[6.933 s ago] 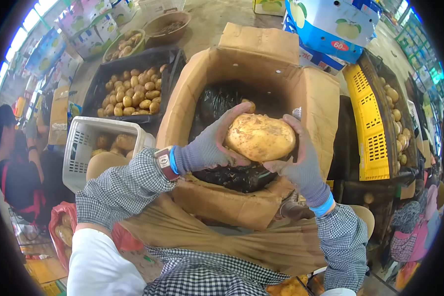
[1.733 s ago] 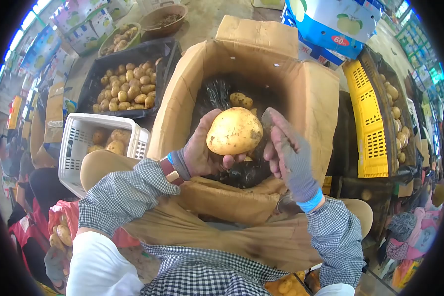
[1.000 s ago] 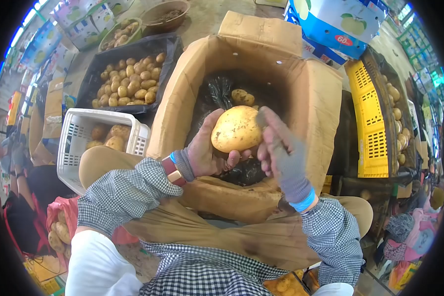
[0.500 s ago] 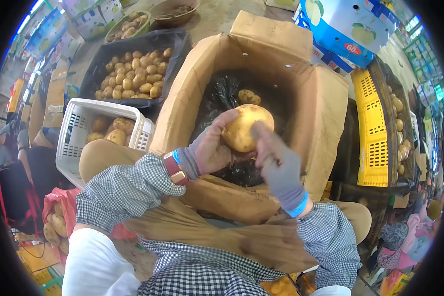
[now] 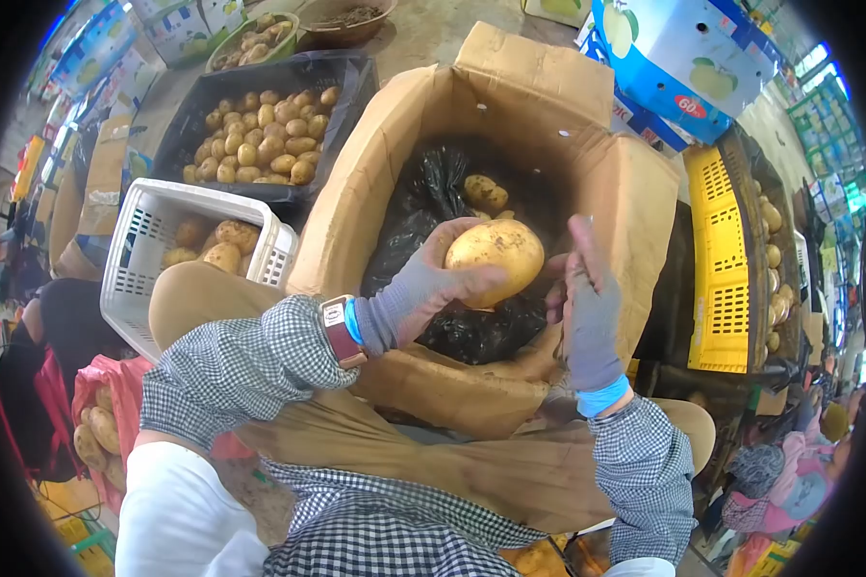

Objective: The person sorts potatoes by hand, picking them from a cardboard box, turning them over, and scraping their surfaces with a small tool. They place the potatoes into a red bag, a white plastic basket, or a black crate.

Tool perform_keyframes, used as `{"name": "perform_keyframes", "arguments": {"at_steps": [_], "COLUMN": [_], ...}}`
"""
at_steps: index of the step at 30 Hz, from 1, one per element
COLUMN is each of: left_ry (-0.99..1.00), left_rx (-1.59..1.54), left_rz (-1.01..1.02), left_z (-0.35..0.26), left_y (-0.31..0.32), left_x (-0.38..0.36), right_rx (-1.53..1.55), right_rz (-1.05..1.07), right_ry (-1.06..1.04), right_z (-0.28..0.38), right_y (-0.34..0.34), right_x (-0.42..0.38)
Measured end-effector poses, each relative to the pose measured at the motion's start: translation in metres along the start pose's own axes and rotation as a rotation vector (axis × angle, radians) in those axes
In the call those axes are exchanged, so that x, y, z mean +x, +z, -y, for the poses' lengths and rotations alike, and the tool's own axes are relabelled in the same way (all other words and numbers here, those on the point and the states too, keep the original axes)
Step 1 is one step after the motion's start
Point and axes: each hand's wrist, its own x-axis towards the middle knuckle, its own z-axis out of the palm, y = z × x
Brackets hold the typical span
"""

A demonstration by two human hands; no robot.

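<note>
A large pale potato [image 5: 498, 258] with dark specks on its upper side is gripped in my left hand [image 5: 421, 293], thumb across its near face. Just to its right, my right hand [image 5: 589, 308] is held upright with fingers apart, holding nothing. Both hands wear grey gloves that leave the fingertips discoloured. Below them stands an open cardboard box [image 5: 351, 226], lined with black plastic [image 5: 409, 231]. Inside it lies a smaller, dirt-marked potato [image 5: 486, 193]; part of the box floor is hidden by my hands.
At left are a white crate [image 5: 281, 245] and a black crate [image 5: 351, 101] of potatoes. A pink sack [image 5: 85, 385] holds more. To the right stand a yellow crate [image 5: 717, 288] and blue fruit cartons [image 5: 669, 72]. Bowls sit at the back.
My right hand has come away from the potato and moved right, its fingers opening out. In my left hand the potato has shifted slightly right and turned, now showing a speckled side.
</note>
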Motion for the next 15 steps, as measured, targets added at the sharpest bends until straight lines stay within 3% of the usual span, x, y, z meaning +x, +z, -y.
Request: {"name": "perform_keyframes", "arguments": {"at_steps": [1,2,3,4,5,6,7,9,10,12,14,15], "left_ry": [0.004,0.150,0.293,0.290,0.466,0.639,0.639,0.248,0.184,0.231,0.320,0.324], "left_rx": [-0.003,0.078,0.159,0.158,0.516,0.876,0.874,0.157,-0.009,0.072,0.119,0.119], "left_rz": [0.000,0.030,0.060,0.059,0.085,0.112,0.115,0.161,0.099,0.165,0.199,0.200], "left_z": [0.001,0.002,0.003,0.003,0.001,-0.002,-0.006,-0.019,-0.029,-0.026,-0.017,-0.016], "left_y": [0.002,0.005,0.007,0.005,0.001,-0.001,-0.003,0.000,0.009,0.008,0.008,0.005], "left_x": [0.001,0.001,0.001,0.001,0.000,0.000,-0.001,-0.004,-0.009,-0.005,-0.003,-0.001], "right_rx": [0.007,0.043,0.041,0.337,0.636,0.637,0.695,0.750,0.763,0.764,0.596,0.594], "right_rz": [0.022,0.149,0.150,0.295,0.436,0.433,0.438,0.438,0.473,0.514,0.406,0.408], "right_ry": [0.048,0.231,0.233,0.319,0.402,0.403,0.388,0.363,0.286,0.199,-0.047,-0.050], "right_z": [0.000,0.005,0.005,0.003,0.002,0.001,0.001,0.000,0.000,0.004,0.010,0.012], "right_y": [0.000,-0.004,0.000,0.004,0.006,0.005,0.002,-0.003,-0.006,-0.008,-0.002,-0.003], "right_x": [0.002,0.000,0.001,0.000,0.000,0.001,0.003,0.005,0.005,0.004,0.000,0.000]}}
